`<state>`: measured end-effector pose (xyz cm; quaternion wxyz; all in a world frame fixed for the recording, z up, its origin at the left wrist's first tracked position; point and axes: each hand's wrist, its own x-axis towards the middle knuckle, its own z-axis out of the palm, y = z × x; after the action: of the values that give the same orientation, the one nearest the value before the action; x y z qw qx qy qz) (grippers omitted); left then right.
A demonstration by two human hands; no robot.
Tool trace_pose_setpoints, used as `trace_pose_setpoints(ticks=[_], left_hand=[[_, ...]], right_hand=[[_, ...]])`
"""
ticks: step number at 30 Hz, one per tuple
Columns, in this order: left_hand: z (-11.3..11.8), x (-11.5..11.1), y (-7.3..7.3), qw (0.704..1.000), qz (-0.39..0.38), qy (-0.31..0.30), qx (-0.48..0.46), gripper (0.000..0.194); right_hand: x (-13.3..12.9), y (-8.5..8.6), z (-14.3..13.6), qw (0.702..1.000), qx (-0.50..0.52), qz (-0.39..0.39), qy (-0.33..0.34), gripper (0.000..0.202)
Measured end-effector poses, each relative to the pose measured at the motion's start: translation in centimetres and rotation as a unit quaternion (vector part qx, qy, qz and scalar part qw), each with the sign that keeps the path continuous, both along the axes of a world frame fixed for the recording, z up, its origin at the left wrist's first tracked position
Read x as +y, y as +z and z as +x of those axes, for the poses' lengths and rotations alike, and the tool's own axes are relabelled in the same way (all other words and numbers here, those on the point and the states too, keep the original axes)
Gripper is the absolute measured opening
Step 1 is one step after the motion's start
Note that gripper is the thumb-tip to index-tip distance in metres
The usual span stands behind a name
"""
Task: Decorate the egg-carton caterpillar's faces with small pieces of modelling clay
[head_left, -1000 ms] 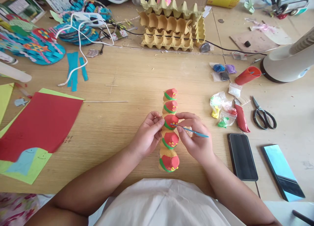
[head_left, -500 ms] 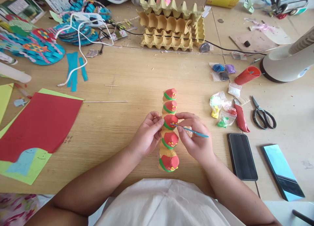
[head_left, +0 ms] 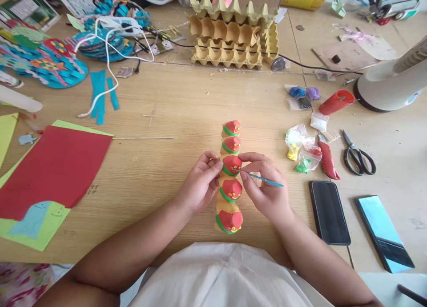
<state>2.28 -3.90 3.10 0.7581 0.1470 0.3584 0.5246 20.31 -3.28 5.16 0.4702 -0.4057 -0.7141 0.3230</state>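
Note:
A strip cut from an egg carton (head_left: 228, 207) runs lengthwise away from me, its several humps covered in red and green clay with small yellow faces. My left hand (head_left: 202, 182) pinches its left edge near the middle hump (head_left: 231, 164). In my right hand (head_left: 267, 182) is a thin blue modelling tool (head_left: 271, 182), held between thumb and fingers. Its tip touches the yellow face on that middle hump. The index fingertip of the right hand is close to the hump's upper right side.
To the right are bags of clay (head_left: 303, 149), a red utility knife (head_left: 328, 158), black scissors (head_left: 358, 155), a red cup (head_left: 336, 102) and two phones (head_left: 330, 212). Egg cartons (head_left: 227, 53) stand at the back. Red paper (head_left: 63, 164) and a white cable (head_left: 108, 66) lie left.
Almost nothing differs. The near end of the carton strip has shifted very slightly left; both hands and the blue tool keep their places.

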Motion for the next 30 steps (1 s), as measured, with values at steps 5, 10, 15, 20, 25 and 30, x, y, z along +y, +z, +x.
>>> trace_pose_setpoints(ticks=[5,10,15,20,25,30], left_hand=[[0.01,0.02,-0.07,1.0,0.0,-0.001,0.002,0.035],[-0.01,0.05,-0.15,1.0,0.009,0.001,0.004,0.033],[0.0,0.14,-0.13,1.0,0.009,0.002,0.008,0.033],[0.04,0.11,-0.24,1.0,0.007,0.003,0.014,0.034],[0.06,0.02,-0.15,1.0,0.001,0.0,0.018,0.036],[0.08,0.1,-0.08,1.0,0.002,0.003,0.017,0.037]], right_hand=[[0.07,0.07,-0.06,1.0,-0.003,0.004,0.002,0.013],[0.09,0.11,-0.06,1.0,-0.003,0.003,0.003,0.014],[0.08,0.06,-0.1,1.0,-0.001,0.005,0.002,0.013],[0.14,-0.04,-0.15,1.0,-0.006,0.007,-0.003,0.012],[0.11,-0.15,-0.16,1.0,-0.002,0.007,-0.003,0.013],[-0.03,-0.16,-0.15,1.0,0.004,0.001,-0.003,0.013]])
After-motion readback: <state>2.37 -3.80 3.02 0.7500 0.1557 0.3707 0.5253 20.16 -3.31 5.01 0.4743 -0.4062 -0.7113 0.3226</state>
